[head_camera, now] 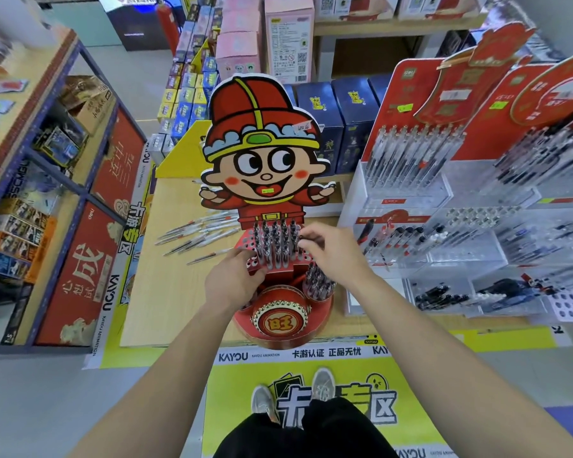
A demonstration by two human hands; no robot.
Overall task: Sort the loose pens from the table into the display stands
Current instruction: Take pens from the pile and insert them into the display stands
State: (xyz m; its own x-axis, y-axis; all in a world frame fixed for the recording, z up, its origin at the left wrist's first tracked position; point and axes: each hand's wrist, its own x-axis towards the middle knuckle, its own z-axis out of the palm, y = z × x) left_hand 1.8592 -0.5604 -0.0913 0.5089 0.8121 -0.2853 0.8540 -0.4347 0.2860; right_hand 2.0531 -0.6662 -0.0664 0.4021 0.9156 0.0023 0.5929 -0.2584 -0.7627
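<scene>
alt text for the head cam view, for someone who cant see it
Seen from above, a person's left hand and right hand are at the pen-filled rack of a red cartoon display stand on a wooden table. Loose pens lie on the table to its left, and clear pen stands sit to its right.

1. Stand point(272, 209): red; hat point(262, 110) red, yellow bands, green badge.
2. Drum point(280, 322): red, gold studded rim.
3. Pens point(196, 234): clear, red and black parts.
4. Table point(159, 292): pale wood grain.
5. Boxes point(344, 120): navy.
6. Mat point(239, 391): yellow, black-and-white lettering.
</scene>
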